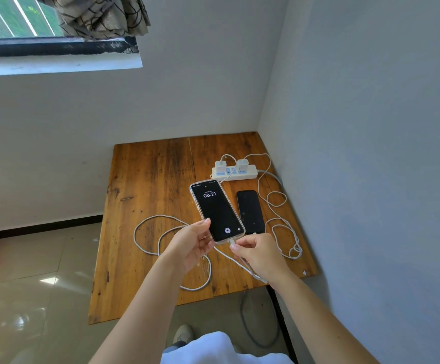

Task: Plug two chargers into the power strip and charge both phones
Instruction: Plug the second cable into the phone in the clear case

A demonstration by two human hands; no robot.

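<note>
A white power strip (250,175) lies at the back of the wooden table (150,185) with two white chargers, the left charger (221,165) and the right charger (243,165), plugged into it. My left hand (190,245) holds a phone in a clear case (216,211) above the table; its screen is lit and shows 08:21. My right hand (259,254) pinches the white cable plug (232,242) at the phone's bottom port. A second black phone (250,212) lies flat on the table to the right, screen dark, with a white cable (279,206) at its near end.
White cable loops (147,232) spread over the table's front and right side. The table stands in a corner, with walls behind and to the right. A grey cord (247,324) hangs to the tiled floor below the front edge. A window with a curtain is at upper left.
</note>
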